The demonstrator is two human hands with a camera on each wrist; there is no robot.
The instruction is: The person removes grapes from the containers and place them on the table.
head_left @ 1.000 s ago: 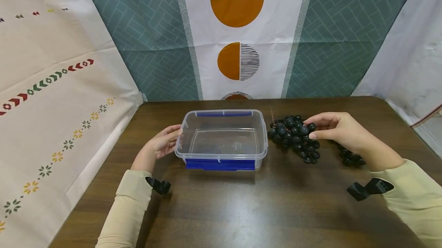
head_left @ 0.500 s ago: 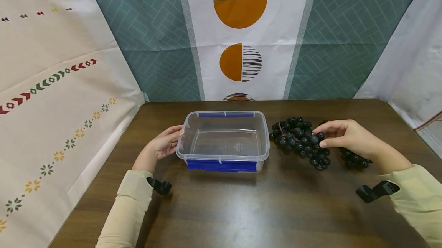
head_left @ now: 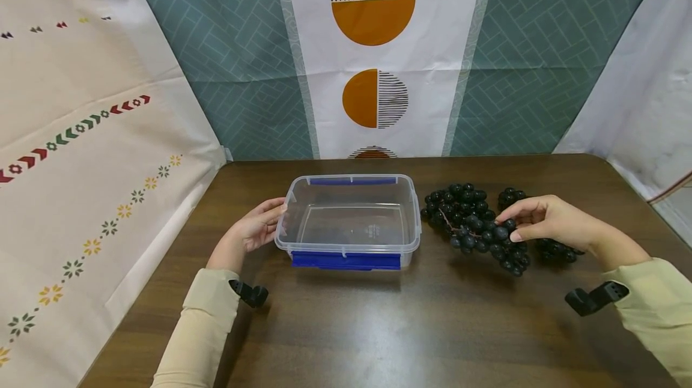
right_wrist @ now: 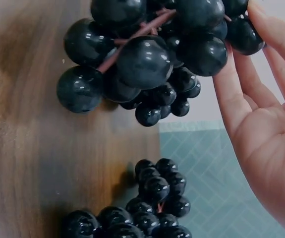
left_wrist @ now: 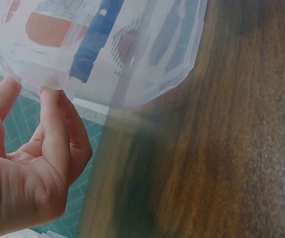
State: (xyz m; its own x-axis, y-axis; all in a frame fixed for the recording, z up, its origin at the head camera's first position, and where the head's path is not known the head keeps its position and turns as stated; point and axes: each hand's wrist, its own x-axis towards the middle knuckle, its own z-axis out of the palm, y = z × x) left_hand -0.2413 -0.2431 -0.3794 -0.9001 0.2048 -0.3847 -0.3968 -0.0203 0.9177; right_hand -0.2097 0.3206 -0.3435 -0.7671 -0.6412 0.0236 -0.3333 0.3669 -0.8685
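The right hand (head_left: 546, 226) pinches one side of a bunch of dark grapes (head_left: 503, 250) between thumb and fingers. A reddish stem shows among these large round grapes (right_wrist: 144, 62) in the right wrist view. More grapes (head_left: 456, 199) lie right behind and to the left, overlapping the held ones. At the middle of the table stands a clear plastic container (head_left: 351, 223), without a lid on top, with blue clips on its long sides. Its left rim is gripped by the left hand (head_left: 256, 226), with the thumb and a finger (left_wrist: 53, 119) at the edge in the left wrist view.
Another bunch of dark grapes (head_left: 557, 251) lies on the brown wooden table (head_left: 346, 328) behind and under the right hand; part of it is hidden. A patterned green and white cloth (head_left: 248, 63) hangs beyond the table's far edge.
The right hand has moved right and nearer with the pinched grapes, whose stem now shows facing forward. More of the bunch behind that hand is visible. The left hand stays on the container.
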